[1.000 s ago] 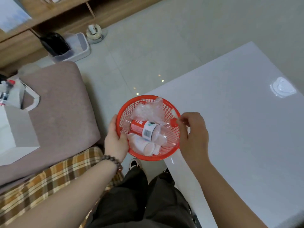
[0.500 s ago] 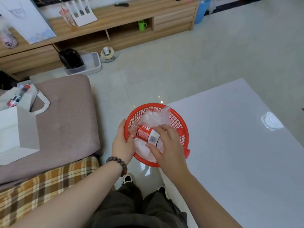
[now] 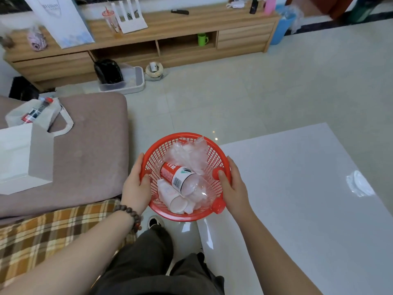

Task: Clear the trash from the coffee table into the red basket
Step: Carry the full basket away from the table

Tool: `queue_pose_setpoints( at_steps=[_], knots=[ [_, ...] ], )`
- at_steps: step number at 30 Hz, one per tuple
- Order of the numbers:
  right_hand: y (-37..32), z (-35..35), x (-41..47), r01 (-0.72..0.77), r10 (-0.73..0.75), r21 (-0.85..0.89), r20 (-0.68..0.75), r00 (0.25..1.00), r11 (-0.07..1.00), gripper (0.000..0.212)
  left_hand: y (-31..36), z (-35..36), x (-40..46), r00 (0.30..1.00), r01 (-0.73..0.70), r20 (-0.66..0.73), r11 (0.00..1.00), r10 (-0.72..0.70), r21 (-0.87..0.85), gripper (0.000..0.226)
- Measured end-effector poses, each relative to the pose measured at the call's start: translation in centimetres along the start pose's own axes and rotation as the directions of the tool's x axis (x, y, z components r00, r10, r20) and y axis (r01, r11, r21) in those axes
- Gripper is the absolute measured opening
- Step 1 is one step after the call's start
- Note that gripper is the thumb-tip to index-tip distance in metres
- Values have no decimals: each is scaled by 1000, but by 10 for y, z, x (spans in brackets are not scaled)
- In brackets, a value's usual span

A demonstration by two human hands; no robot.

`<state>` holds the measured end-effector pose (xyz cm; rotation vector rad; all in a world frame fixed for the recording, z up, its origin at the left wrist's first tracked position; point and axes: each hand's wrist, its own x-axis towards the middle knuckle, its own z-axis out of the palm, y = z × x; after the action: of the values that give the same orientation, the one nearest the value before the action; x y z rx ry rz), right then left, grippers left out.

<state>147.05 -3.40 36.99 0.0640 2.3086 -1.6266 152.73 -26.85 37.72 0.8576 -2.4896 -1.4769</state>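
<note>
**Basket held in both hands, trash inside**

The red basket (image 3: 148, 155) sits between the two hands, off the near-left corner of the white desk (image 3: 297, 188) and above the floor. The left hand (image 3: 136, 186) holds the left rim, thumb hooked over the edge into the mesh and fingers curled under the outside, so this grip is clamped on the basket. The right hand (image 3: 235, 188) holds the right rim the same way: its thumb lies inside by a red cap (image 3: 215, 173), and the palm wraps the outer wall, a grip closed on the basket as well.

Inside the basket lies a clear bottle (image 3: 182, 177) with a red and white label, tilted across the middle. Crumpled clear plastic (image 3: 189, 152) fills the far part. White cups (image 3: 172, 196) lie on their sides at the near part, under the bottle. A second red cap (image 3: 218, 205) sits at the near right rim.

The left wrist wears a bead bracelet (image 3: 129, 211). Below the basket show dark trousers (image 3: 148, 262) and a shoe (image 3: 154, 222). On the left is a brown couch (image 3: 91, 156) with a plaid blanket (image 3: 42, 237), a white box (image 3: 23, 154) and a cloth bag (image 3: 42, 116). A wood cabinet (image 3: 170, 41) stands along the far wall, a green mug (image 3: 202, 39) in one of its bays. On the desk's right part is a bright patch of glare (image 3: 358, 184).
</note>
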Motion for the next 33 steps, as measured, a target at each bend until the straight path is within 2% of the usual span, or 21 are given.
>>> queue_pose_setpoints(
  at_steps=[6, 12, 18, 22, 27, 33],
  knots=[
    [-14, 39, 49, 7, -7, -8, 66, 998, 1000, 41, -8, -17, 47, 997, 22, -73, 1000, -21, 10, 52],
    [-36, 104, 131, -31, 35, -88, 46, 998, 996, 42, -29, -33, 133, 990, 89, -110, 996, -91, -17, 53],
    [-87, 172, 223, -30, 30, -125, -4, 1000, 992, 43, -34, -66, 262, 986, 158, -32, 984, -161, -83, 48],
    [-129, 200, 275, 10, -19, -181, -47, 999, 983, 44, -18, -90, 336, 992, 126, -3, 990, -127, -58, 49],
    [-157, 205, 323, 28, -50, -212, -97, 994, 977, 43, 11, -94, 394, 996, 82, 47, 993, -78, -85, 50],
    [-170, 194, 373, -4, -26, -209, -145, 989, 978, 43, 35, -71, 447, 990, 93, 116, 990, -81, -107, 51]
  ],
)
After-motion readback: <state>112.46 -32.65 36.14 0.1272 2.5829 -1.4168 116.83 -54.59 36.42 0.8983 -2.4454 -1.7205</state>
